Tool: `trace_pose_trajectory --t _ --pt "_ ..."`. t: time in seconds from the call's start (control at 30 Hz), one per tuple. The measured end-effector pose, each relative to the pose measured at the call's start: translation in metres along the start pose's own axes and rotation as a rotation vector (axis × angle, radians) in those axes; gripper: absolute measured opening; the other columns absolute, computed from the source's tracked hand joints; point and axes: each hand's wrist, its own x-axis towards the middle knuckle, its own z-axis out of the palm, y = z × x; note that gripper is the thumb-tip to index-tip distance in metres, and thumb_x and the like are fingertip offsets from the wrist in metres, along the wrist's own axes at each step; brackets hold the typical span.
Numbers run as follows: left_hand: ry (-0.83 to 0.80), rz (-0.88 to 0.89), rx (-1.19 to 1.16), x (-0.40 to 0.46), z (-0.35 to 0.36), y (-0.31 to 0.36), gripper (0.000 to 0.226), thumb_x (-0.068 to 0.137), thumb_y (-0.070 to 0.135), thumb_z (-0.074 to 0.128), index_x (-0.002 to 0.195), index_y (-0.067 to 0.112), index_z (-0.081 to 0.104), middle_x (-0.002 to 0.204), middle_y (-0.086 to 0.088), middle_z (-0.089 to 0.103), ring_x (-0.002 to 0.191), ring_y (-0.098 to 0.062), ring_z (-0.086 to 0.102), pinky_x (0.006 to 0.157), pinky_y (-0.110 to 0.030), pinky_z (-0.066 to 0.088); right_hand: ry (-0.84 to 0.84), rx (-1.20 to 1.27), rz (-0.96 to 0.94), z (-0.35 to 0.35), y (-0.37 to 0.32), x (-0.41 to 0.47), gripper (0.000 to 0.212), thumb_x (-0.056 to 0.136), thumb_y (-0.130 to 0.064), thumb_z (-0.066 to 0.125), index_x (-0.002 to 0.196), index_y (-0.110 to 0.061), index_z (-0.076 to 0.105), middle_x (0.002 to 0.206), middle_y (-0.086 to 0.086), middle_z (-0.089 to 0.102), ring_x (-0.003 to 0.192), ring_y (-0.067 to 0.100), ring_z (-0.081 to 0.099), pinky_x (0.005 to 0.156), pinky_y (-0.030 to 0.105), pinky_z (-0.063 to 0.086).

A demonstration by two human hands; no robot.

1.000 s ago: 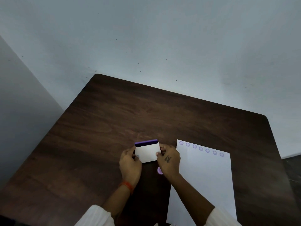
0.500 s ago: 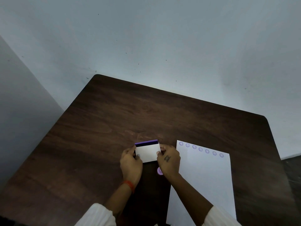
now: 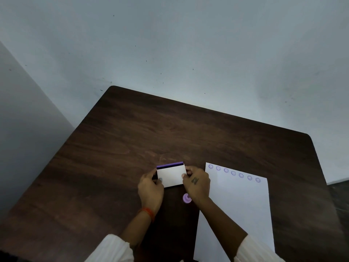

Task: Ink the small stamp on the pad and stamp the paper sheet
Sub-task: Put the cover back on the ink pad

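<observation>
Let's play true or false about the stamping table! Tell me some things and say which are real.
1. Both hands, left hand and right hand, hold the ink pad box. True.
2. The paper sheet is blank. False: a row of purple stamp marks runs along its top edge.
3. The small purple stamp lies on the table. True.
4. The paper lies left of the hands. False: it lies to their right.

Lying on the dark wooden table (image 3: 132,148): one white paper sheet (image 3: 238,214) showing seven purple round stamp marks (image 3: 233,173), one white-lidded purple ink pad (image 3: 171,174), one small purple round stamp (image 3: 187,197).
</observation>
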Motion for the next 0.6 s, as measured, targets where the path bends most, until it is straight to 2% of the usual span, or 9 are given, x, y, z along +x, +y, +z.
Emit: trace_pose_trajectory --t 0.17,0.33,0.6 --pt "-0.009 -0.017 -0.018 0.005 -0.001 -0.002 0.034 0.083 0.005 0.060 0.117 0.009 0.060 0.120 -0.014 0.062 0.110 -0.027 0.058 0.096 -0.037 0.045 0.015 -0.001 -0.036 0.000 0.000 0.001 0.026 0.082 -0.018 0.065 0.108 -0.013 0.066 0.105 0.008 0.072 0.092 0.021 0.066 0.075 0.020 0.041" --pt "0.007 -0.025 -0.004 0.008 -0.003 -0.003 0.030 0.083 0.010 0.063 0.112 0.008 0.063 0.116 -0.014 0.065 0.109 -0.028 0.058 0.093 -0.035 0.045 0.022 0.001 -0.075 -0.002 0.000 0.004 0.025 0.081 -0.019 0.066 0.106 -0.012 0.067 0.103 0.008 0.073 0.091 0.021 0.066 0.079 0.025 0.048" --pt "-0.009 -0.050 -0.020 0.012 -0.006 -0.005 0.027 0.084 0.015 0.062 0.110 0.008 0.064 0.112 -0.014 0.067 0.106 -0.028 0.060 0.093 -0.037 0.046 -0.014 -0.013 -0.100 -0.004 0.003 0.008 0.026 0.082 -0.021 0.065 0.106 -0.012 0.066 0.104 0.008 0.073 0.093 0.020 0.065 0.080 0.026 0.050"
